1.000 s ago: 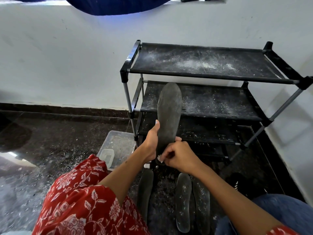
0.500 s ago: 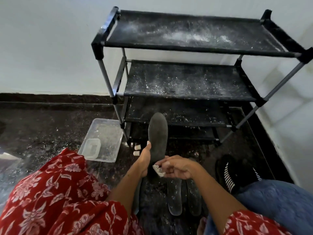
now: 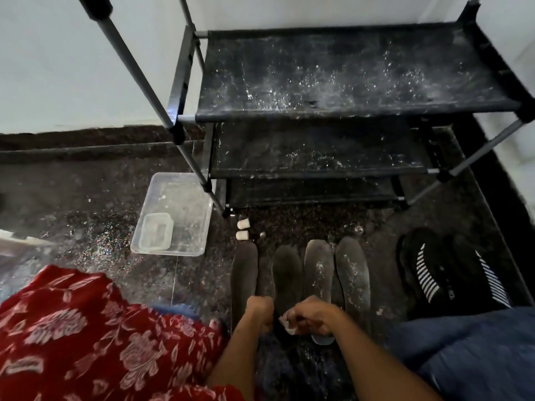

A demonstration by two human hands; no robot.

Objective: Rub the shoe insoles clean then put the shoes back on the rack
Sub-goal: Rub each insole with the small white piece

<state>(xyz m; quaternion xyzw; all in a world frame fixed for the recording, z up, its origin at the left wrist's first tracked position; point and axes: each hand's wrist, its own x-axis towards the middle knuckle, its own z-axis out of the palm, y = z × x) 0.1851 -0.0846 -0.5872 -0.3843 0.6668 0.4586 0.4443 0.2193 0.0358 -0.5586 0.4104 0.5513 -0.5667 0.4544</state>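
Insoles lay in a row of four on the speckled floor (image 3: 86, 204), near the shoe rack (image 3: 347, 76). The left hand (image 3: 260, 309) curled round the heel of the second insole (image 3: 286, 273); the right hand (image 3: 314, 315) pinched a small white eraser-like piece (image 3: 289, 328). Thin, light, bendy, I'd judge, so best gripped at the heel. Far left, a clear plastic tub (image 3: 185, 198) held a smaller clear box (image 3: 155, 231). Black striped shoes (image 3: 428, 270) waited right.

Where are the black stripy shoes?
The shoes sit on the floor at the right of the head view, right of the row of insoles and in front of the rack.
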